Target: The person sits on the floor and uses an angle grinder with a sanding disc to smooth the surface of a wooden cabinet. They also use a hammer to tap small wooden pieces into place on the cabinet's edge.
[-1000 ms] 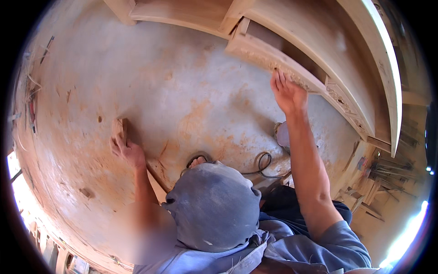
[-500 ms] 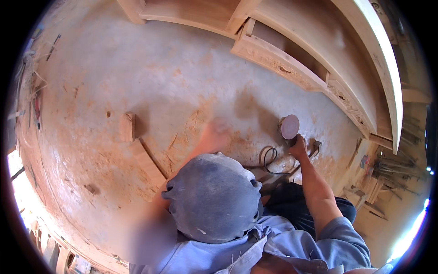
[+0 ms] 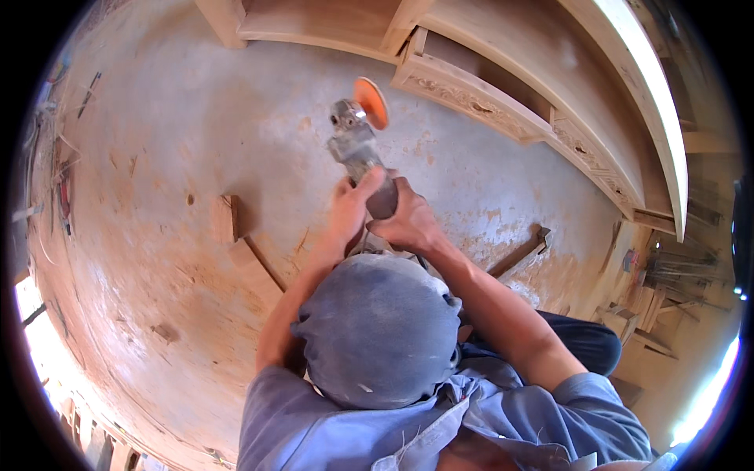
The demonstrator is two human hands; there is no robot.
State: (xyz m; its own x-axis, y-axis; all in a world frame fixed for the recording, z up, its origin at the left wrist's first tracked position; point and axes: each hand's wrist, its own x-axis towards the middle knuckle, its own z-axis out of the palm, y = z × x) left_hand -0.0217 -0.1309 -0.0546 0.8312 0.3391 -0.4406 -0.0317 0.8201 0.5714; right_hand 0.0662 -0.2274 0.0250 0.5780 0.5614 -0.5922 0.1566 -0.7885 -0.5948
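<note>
Both hands hold an angle grinder (image 3: pixel 360 149) with a grey metal head and an orange disc (image 3: pixel 371 103), pointing away from me above the floor. My left hand (image 3: pixel 351 206) is wrapped round the left side of the dark body, its thumb on top. From the right, my right hand (image 3: pixel 410 217) grips the back end of the body. The disc stands on edge, just short of the wooden furniture and apart from it. A grey, cloth-covered rounded shape (image 3: pixel 377 334) between my forearms hides what lies behind the grinder.
Large pale wooden furniture (image 3: pixel 542 47) spans the far side and right, with a carved drawer (image 3: pixel 471 98) pulled partly out. A wood block (image 3: pixel 225 218) and a board (image 3: pixel 258 265) lie left on the dusty floor (image 3: pixel 157 259). A hammer-like tool (image 3: pixel 522 253) lies right.
The grinder has moved from the right to the middle and farther forward, its disc turned from facing up to on edge. My left hand has come onto it beside the right.
</note>
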